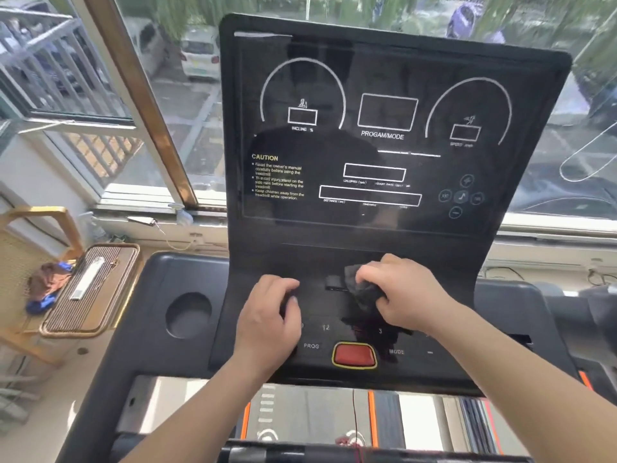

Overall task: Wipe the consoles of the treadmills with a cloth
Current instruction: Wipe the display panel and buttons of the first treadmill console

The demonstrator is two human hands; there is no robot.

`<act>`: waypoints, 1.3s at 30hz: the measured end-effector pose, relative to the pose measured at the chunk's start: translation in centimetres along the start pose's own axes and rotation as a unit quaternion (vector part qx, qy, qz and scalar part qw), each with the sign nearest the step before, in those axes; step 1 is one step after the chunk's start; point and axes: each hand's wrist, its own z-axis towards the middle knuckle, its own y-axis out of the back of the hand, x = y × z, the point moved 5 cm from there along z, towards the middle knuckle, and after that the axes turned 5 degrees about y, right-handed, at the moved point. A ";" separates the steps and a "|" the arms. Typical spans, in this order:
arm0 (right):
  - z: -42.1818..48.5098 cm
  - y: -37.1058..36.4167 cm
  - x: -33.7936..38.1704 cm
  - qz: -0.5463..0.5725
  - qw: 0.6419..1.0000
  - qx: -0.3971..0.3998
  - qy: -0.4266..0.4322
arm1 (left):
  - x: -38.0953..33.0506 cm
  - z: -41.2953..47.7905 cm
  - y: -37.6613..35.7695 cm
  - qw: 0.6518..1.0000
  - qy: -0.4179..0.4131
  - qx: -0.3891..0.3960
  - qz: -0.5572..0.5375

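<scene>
Nearest, the red button sits low on the console. Above it, the left hand rests curled on the panel, fingers together. The right hand has its fingers clamped on the dark cloth, pressed to the panel. The cloth looks soft and light, best held bunched. Beyond, the screen rises glossy.

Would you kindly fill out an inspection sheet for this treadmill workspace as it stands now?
Surface: black treadmill console, display dark.
Job's things: dark cloth pressed on the lower panel above the red stop button.
Clutter: rags on the wicker stand at left; empty cup holder.
Grippers: right hand grips the cloth; left hand rests on the panel, no cloth in it.
Cables: thin cord hanging below the console.
Surroundings: window, parked cars outside.
</scene>
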 end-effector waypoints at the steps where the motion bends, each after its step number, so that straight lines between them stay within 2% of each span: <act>1: -0.4 0.2 -0.7 -0.016 1.000 0.001 -0.012 | -0.1 0.0 -0.3 1.000 0.009 -0.001 0.002; 4: -2.3 1.0 -3.5 -0.056 0.994 0.027 -0.087 | -1.2 0.0 -1.7 1.000 0.016 0.003 0.003; 6: -3.9 1.0 -4.8 -0.045 0.987 0.052 -0.146 | -2.2 0.1 -2.6 1.000 0.013 0.010 -0.007; 10: -6.2 -0.7 -4.3 0.035 0.971 0.006 -0.235 | -3.7 0.0 -3.8 0.999 -0.004 0.025 -0.021; 12: -6.5 -2.1 -2.6 0.054 0.969 -0.010 -0.241 | -3.8 -0.3 -4.2 0.999 0.000 0.035 -0.018; 17: -5.9 -3.4 0.9 0.101 0.983 0.003 -0.151 | -3.5 -1.3 -4.5 0.998 -0.001 0.060 -0.016; 19: -5.9 -3.0 -0.1 0.065 0.976 -0.019 -0.208 | -3.3 -1.6 -4.7 0.997 -0.002 0.083 -0.008; 22: -6.2 -3.0 -0.7 0.024 0.938 -0.048 -0.344 | -3.3 -2.1 -5.2 0.995 -0.012 0.102 -0.001; 24: -5.7 -4.2 1.0 0.017 0.947 -0.046 -0.317 | -3.8 -2.4 -5.5 0.993 -0.039 0.111 0.000; 27: -6.3 -5.0 2.5 0.087 0.973 -0.044 -0.208 | -4.7 -3.1 -6.4 0.987 -0.076 0.143 0.020; 31: -8.4 -3.3 0.2 0.139 0.980 0.056 -0.134 | -7.8 -4.8 -8.2 0.969 -0.151 0.192 0.041; 32: -9.1 -2.7 -0.6 0.199 0.969 0.068 -0.133 | -8.9 -5.2 -8.9 0.964 -0.166 0.204 0.040; 34: -10.4 -1.3 -2.4 0.362 0.916 0.048 -0.164 | -10.9 -5.8 -10.9 0.953 -0.162 0.247 0.064; 36: -11.7 -0.3 -5.4 0.467 0.848 -0.079 -0.237 | -12.4 -6.0 -13.5 0.930 -0.119 0.314 0.146; 38: -13.3 -0.7 -9.3 0.456 0.799 -0.199 -0.338 | -13.9 -5.9 -16.0 0.889 -0.096 0.356 0.271; 39: -14.2 -1.6 -11.2 0.424 0.796 -0.214 -0.375 | -14.7 -6.1 -17.0 0.870 -0.097 0.365 0.317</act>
